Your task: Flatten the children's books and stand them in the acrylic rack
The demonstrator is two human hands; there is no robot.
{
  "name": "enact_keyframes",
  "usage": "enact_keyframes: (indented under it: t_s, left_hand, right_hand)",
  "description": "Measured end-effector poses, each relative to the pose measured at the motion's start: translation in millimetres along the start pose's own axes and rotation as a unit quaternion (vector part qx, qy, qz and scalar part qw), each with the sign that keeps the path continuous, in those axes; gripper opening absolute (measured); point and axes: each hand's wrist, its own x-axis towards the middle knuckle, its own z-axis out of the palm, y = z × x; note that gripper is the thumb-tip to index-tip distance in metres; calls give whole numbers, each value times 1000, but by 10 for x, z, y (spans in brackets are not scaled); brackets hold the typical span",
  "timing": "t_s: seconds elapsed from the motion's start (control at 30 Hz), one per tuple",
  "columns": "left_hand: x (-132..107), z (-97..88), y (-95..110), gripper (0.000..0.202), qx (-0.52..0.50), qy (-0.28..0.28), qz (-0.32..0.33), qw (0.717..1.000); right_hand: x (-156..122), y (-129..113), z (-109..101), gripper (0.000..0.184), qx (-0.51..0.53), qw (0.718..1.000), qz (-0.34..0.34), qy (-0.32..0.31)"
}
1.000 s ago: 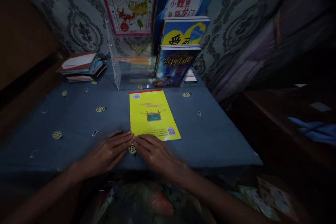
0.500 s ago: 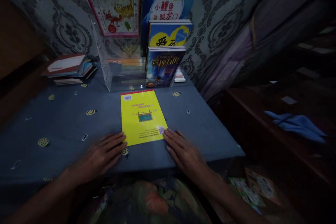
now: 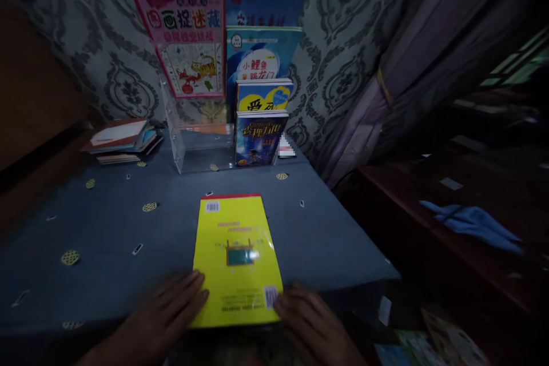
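Note:
A yellow book (image 3: pixel 234 283) with a red strip along its far edge lies back cover up on the blue tablecloth, its near end at the table's front edge. My left hand (image 3: pixel 171 303) grips its near left edge, fingers together on the cover and thumb hidden. At the near right corner, beside a printed code, my right hand (image 3: pixel 309 320) holds the other edge; its thumb is out of sight too. Beyond the book stands a clear acrylic rack (image 3: pixel 175 143) with several upright books, among them a pink picture book (image 3: pixel 189 46) and a dark blue book (image 3: pixel 259 137).
A stack of books (image 3: pixel 122 140) sits at the back left of the table (image 3: pixel 107 263). Patterned wallpaper and a purple curtain (image 3: pixel 360 126) rise behind. To the right are a dark red bench (image 3: pixel 386 189) with a blue cloth (image 3: pixel 472 223) and, lower down, picture books (image 3: pixel 416 346).
The yellow book and both hands have come nearer to me, to the table's front edge. My view has tilted up, showing more of the rack's upper books.

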Motion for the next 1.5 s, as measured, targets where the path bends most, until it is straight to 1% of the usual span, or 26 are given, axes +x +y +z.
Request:
enact_keyframes:
  t_s: [0.07, 0.13, 0.2, 0.23, 0.3, 0.37, 0.43, 0.47, 0.5, 0.57, 0.63, 0.67, 0.73, 0.77, 0.8, 0.83, 0.87, 0.93, 1.0, 1.07, 1.13, 1.23, 1.3, 1.37, 1.43, 1.5]
  left_hand:
    - [-5, -134, 60, 72, -13, -24, 21, 999]
    - [77, -325, 50, 66, -32, -31, 25, 999]
    - [227, -536, -17, 61, -37, 6, 4, 999]
    - [319, -637, -63, 58, -44, 34, -2, 998]
    - [523, -814, -161, 50, -72, 127, -44, 988]
    - [748, -957, -254, 34, -88, 201, -94, 971]
    - [991, -1070, -352, 18, -93, 259, -164, 947]
    - [1114, -1114, -412, 16, -99, 290, -210, 928]
    - [1235, -1147, -484, 19, -128, 300, -248, 912]
    - [1451, -1167, -680, 23, -231, 320, -303, 868]
    - [1606, -1097, -940, 25, -345, 318, -321, 823]
    - [1654, -1020, -1083, 29, -389, 310, -328, 803]
    - [1692, -779, -1353, 40, -446, 282, -353, 773]
    - [1685, -623, -1466, 43, -455, 265, -370, 765]
    - [1664, -451, -1556, 45, -448, 237, -393, 767]
    - [1632, -274, -1621, 46, -415, 197, -424, 780]
    - [1593, -102, -1661, 46, -362, 154, -451, 801]
    - [1505, 187, -1680, 42, -322, 128, -466, 814]
    - [1422, 364, -1652, 34, -286, 114, -468, 828]
    - [1360, 429, -1610, 22, -256, 101, -469, 839]
    - [1324, 422, -1569, 13, -190, 70, -456, 867]
    - [1311, 387, -1516, 15, -40, -2, -399, 916]
    - [1312, 394, -1492, 20, 14, -34, -364, 931]
    - [1306, 428, -1481, 24, 26, -46, -345, 937]
    - [1287, 472, -1479, 26, 27, -41, -335, 941]
    - [1257, 504, -1480, 29, 27, -30, -330, 943]
  right_hand:
    - [-53, -74, -37, 49, 19, 1000, -17, -11]
    - [-51, -82, -87, 48, 16, 1000, -18, -7]
    - [9, -31, -157, 47, 1, 1000, -16, 10]
    - [62, 10, -199, 48, -1, 1000, -18, 20]
    - [225, 109, -288, 52, 11, 999, -24, 47]
    - [468, 215, -370, 50, 34, 995, -15, 93]
    - [784, 316, -439, 37, 49, 988, 5, 143]
    - [961, 364, -469, 26, 58, 981, 29, 181]
    - [1143, 410, -495, 14, 69, 972, 49, 220]
    - [1495, 508, -535, 19, 131, 958, 116, 228]
    - [1788, 631, -534, 24, 225, 933, 158, 231]
    - [1900, 707, -506, 27, 271, 921, 176, 216]
    - [2043, 891, -380, 32, 344, 903, 208, 155]
    - [2074, 990, -280, 35, 363, 897, 220, 123]
    - [2082, 1086, -163, 35, 365, 895, 235, 99]
    - [2071, 1171, -36, 34, 344, 901, 254, 75]
    - [2045, 1241, 92, 32, 297, 913, 275, 56]
    - [1973, 1324, 315, 26, 174, 937, 300, 28]
    - [1906, 1342, 452, 21, 95, 947, 306, 4]
    - [1863, 1334, 497, 16, 43, 951, 305, -26]
    - [1842, 1329, 478, 15, -6, 950, 307, -55]
    - [1837, 1324, 417, 13, -45, 943, 323, -68]
    - [1857, 1291, 398, 12, -69, 941, 325, -64]
    - [1912, 1218, 420, 14, -71, 955, 282, -61]
    - [2011, 1113, 497, 21, -46, 976, 201, -73]
    - [2144, 1002, 628, 29, -8, 987, 121, -105]
